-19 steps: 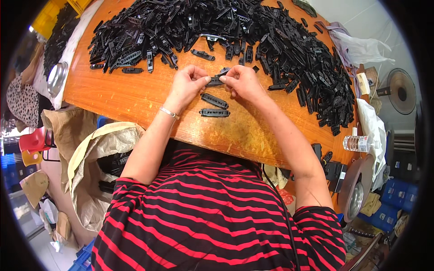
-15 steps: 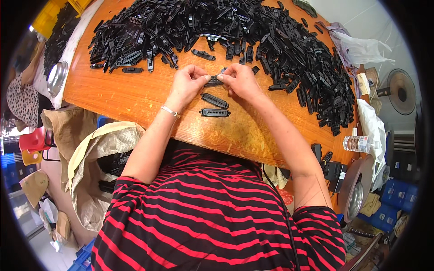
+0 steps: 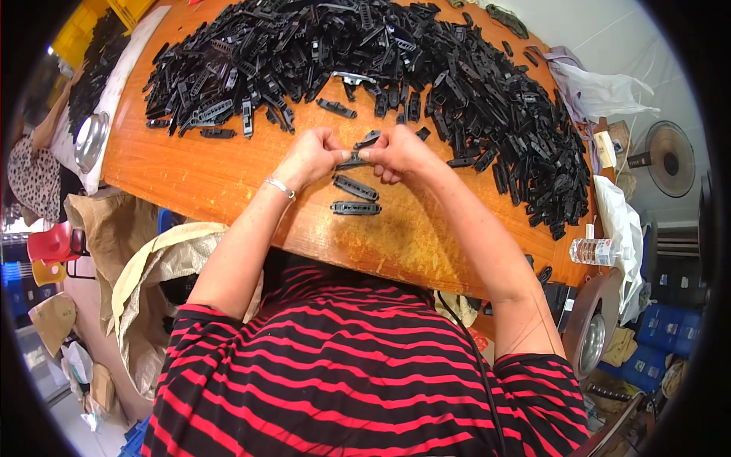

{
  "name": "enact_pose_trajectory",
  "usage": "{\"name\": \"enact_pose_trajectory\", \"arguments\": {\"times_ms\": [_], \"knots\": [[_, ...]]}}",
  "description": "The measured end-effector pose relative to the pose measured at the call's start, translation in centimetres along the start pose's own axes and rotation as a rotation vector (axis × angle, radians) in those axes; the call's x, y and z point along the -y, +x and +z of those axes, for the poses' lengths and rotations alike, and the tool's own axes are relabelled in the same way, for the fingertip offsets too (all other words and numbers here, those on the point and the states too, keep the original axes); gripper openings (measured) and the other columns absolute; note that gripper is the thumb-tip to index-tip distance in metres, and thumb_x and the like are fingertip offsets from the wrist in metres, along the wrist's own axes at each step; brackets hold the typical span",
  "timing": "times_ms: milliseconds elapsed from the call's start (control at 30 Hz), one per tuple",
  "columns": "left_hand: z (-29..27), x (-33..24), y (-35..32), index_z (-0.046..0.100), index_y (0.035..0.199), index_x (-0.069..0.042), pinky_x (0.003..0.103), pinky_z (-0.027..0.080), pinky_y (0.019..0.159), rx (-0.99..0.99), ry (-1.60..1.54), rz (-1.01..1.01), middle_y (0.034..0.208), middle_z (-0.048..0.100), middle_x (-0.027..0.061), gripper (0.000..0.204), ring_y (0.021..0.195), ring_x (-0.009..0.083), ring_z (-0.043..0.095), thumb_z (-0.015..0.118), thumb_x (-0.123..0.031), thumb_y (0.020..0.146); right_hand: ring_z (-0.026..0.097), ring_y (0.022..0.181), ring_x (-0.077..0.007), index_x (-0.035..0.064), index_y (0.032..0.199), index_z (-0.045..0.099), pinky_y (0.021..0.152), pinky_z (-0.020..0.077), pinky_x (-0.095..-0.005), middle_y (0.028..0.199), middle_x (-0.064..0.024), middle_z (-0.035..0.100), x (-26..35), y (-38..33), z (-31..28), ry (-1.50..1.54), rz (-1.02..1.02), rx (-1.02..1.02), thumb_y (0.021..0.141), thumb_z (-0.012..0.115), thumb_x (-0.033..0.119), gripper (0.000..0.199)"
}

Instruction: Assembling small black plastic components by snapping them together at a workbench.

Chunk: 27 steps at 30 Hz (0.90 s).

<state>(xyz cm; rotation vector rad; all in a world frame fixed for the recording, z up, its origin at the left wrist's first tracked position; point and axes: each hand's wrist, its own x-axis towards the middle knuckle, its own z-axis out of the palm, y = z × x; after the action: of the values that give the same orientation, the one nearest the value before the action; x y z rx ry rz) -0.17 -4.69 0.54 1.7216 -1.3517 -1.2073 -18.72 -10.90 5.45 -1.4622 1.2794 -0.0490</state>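
Both my hands meet over the wooden table, pinching one small black plastic part (image 3: 352,161) between thumbs and fingertips. My left hand (image 3: 311,156) has its left end, and my right hand (image 3: 403,154) has the right end; the fingers partly hide it. Just beyond the fingertips lies another small dark piece (image 3: 368,139). Nearer to me, two long slotted black parts lie apart from the pile: a tilted one (image 3: 355,187) and a level one (image 3: 355,208) below it.
A big pile of black plastic parts (image 3: 304,53) curves across the far side of the table (image 3: 426,244). A clear bottle (image 3: 592,251) stands at the right edge, near a fan (image 3: 670,158). An open woven sack (image 3: 145,282) is at left, a metal dish (image 3: 92,142) beyond.
The whole view has shifted slightly, so the table and hands sit lower in the picture. Both hands keep their pinch on the black part; the small piece beyond them shows more.
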Motion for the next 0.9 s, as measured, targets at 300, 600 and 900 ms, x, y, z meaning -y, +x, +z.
{"name": "enact_pose_trajectory", "arguments": {"times_ms": [300, 600, 900], "knots": [[-1.3, -2.9, 0.1, 0.051, 0.08, -0.006, 0.027, 0.048, 0.044, 0.125, -0.077, -0.243, 0.065, 0.06, 0.003, 0.024, 0.052, 0.0119, 0.059, 0.072, -0.015, 0.088, 0.056, 0.043, -0.0166, -0.0047, 0.085, 0.06, 0.033, 0.0377, -0.0286, 0.06, -0.0131, 0.06, 0.6, 0.1, 0.0, 0.065, 0.084, 0.008, 0.088, 0.071, 0.013, 0.021], [-1.9, -2.3, 1.8, 0.051, 0.084, -0.006, 0.027, 0.047, 0.041, 0.085, 0.014, -0.223, 0.066, 0.061, 0.0042, 0.025, 0.051, 0.013, 0.061, 0.073, -0.018, 0.087, 0.053, 0.043, -0.02, -0.0056, 0.087, 0.058, 0.034, 0.0327, -0.032, 0.06, -0.0152, 0.058, 1.7, 0.7, 0.0, 0.153, 0.072, 0.02, 0.091, 0.068, 0.011, 0.02], [-1.5, -1.5, 0.3, 0.062, 0.078, 0.0, 0.025, 0.044, 0.045, -0.013, -0.156, -0.038, 0.062, 0.061, 0.003, 0.021, 0.05, 0.0089, 0.056, 0.076, -0.015, 0.083, 0.046, 0.043, -0.0112, -0.0011, 0.082, 0.051, 0.035, 0.032, -0.0255, 0.062, -0.0094, 0.055, 0.5, -0.2, -0.2, 0.264, -0.01, 0.043, 0.09, 0.07, 0.016, 0.027]]}}
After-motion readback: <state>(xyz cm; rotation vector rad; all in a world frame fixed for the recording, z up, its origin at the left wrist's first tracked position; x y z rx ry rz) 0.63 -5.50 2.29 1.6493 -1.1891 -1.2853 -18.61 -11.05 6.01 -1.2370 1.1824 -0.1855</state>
